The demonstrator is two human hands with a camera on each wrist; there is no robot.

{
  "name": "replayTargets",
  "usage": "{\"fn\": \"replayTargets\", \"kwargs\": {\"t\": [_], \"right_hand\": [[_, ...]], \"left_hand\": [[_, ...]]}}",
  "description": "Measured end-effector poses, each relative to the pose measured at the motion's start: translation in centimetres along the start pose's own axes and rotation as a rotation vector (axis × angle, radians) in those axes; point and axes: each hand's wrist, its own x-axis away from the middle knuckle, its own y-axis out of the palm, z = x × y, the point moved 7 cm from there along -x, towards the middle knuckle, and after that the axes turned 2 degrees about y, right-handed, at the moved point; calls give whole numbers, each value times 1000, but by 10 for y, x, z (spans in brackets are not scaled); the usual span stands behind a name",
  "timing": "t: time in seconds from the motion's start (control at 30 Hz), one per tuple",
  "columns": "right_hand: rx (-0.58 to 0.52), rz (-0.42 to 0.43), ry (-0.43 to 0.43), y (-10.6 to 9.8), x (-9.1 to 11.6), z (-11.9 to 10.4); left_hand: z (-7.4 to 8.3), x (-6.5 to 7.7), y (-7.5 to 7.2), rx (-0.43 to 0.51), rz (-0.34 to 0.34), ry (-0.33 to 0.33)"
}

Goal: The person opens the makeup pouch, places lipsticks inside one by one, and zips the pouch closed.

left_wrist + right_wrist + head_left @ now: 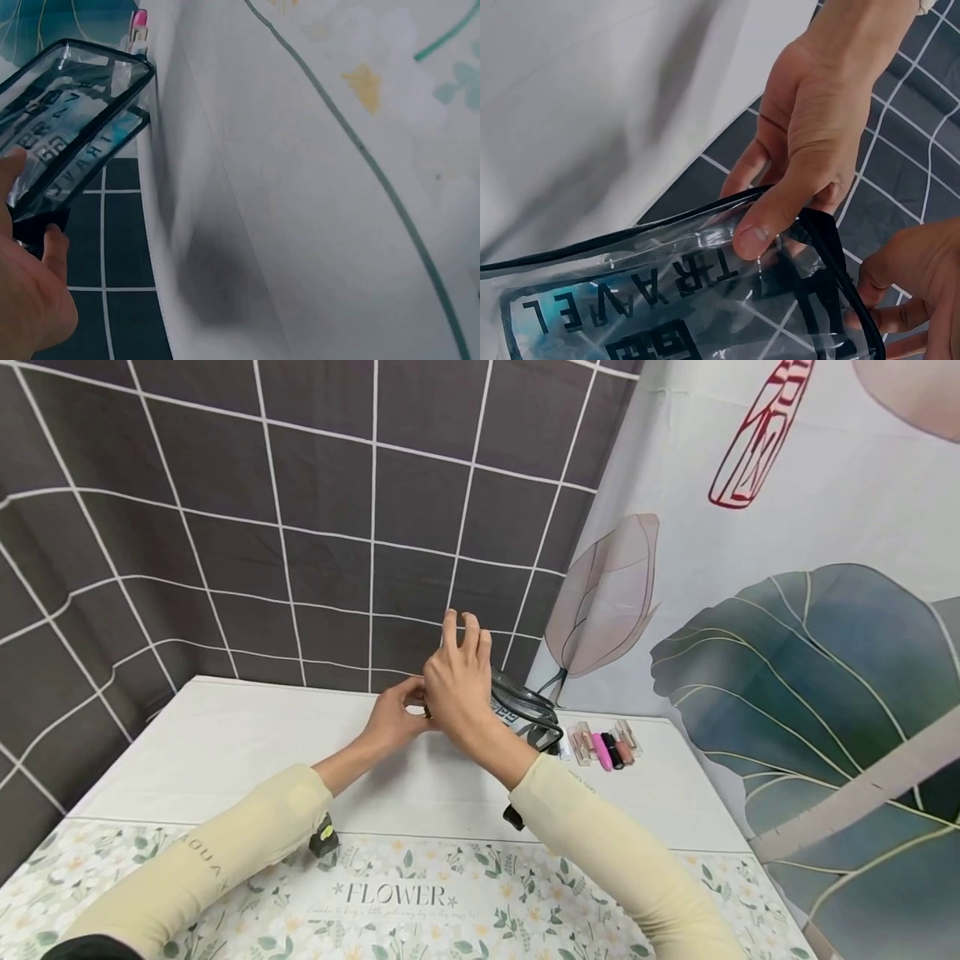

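Note:
A clear pouch (727,300) with black trim and the printed word TRAVEL is held up over the back of the table. My left hand (393,714) grips its end, the thumb (754,241) pressed on the clear plastic and the other fingers behind. My right hand (459,681) is at the pouch's black-trimmed corner, thumb and a finger pinching there while other fingers point up. In the right wrist view, the trim partly hides the right fingertips. Blue-tinted contents show through the plastic in the left wrist view.
Several lipsticks and small tubes (606,747) lie right of the pouch. A white cloth (255,735) covers the table's back, with a floral FLOWER mat (420,902) in front. A dark gridded curtain (322,485) hangs behind, and a leaf-printed cloth (810,677) at the right.

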Motion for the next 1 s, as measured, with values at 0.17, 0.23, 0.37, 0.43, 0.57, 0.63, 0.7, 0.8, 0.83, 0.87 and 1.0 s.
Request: {"fn": "replayTargets", "kwargs": {"t": [0.17,0.23,0.37,0.43,0.57,0.63,0.7,0.8,0.83,0.87,1.0], "right_hand": [[-29,26,19,-4,1,2],[-63,28,26,-5,2,4],[-139,34,46,-4,3,10],[-175,42,55,-3,4,13],[-235,40,69,0,6,18],[-255,35,80,1,7,21],[-266,22,87,3,8,23],[-289,4,91,6,9,28],[-301,0,93,6,10,30],[-318,-2,95,7,11,31],[-387,10,114,10,14,39]], "left_hand": [[-1,1,-1,-8,-19,-26],[-1,1,-1,-12,-31,-22],[-6,1,-2,-20,-50,-25],[-11,3,-4,-40,-55,-41],[-17,4,-6,-64,-65,-72],[-19,5,-7,-78,-69,-75],[-20,5,-8,-82,-67,-80],[-22,7,-10,-82,-63,-93],[-23,7,-10,-77,-62,-94],[-23,7,-10,-72,-61,-93],[-23,8,-11,-54,-61,-78]]}}
